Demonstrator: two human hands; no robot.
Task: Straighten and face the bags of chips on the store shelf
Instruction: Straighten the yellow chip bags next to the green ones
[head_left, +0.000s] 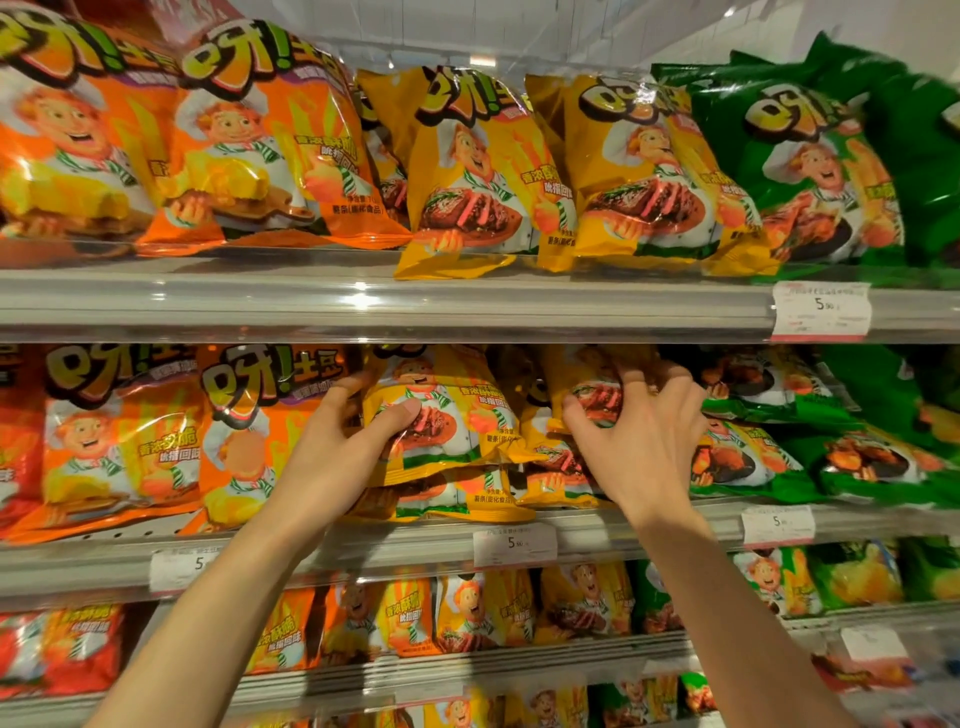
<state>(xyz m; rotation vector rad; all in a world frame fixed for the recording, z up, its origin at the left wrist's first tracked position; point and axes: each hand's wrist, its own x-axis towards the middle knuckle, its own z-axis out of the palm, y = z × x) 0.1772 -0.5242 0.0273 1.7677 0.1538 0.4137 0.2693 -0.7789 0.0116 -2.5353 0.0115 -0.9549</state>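
While I face a store shelf stacked with bags of potato sticks, both my hands reach onto the middle shelf (363, 535). My left hand (337, 447) grips the left side of a yellow steak-flavour bag (441, 415), thumb pressed across its front and fingers curled round its left edge. That bag leans forward, resting on another yellow bag (457, 501) lying flatter beneath it at the shelf lip. My right hand (639, 436) is spread over a second yellow bag (592, 400) just to the right, fingertips hooked over its top and thumb pinching its left front; the bag is crumpled and tilted.

Left of my hands on the same shelf stand orange bags (244, 431), upright and facing out. To the right lie green bags (857, 457), tipped and overlapping. On the top shelf (363, 301), a row runs orange, then yellow, then green, all leaning back behind a clear rail. White price tags (514, 544) sit on the shelf edges. Below, a lower shelf (467, 670) holds smaller bags in the same colours, partly hidden by my forearms.
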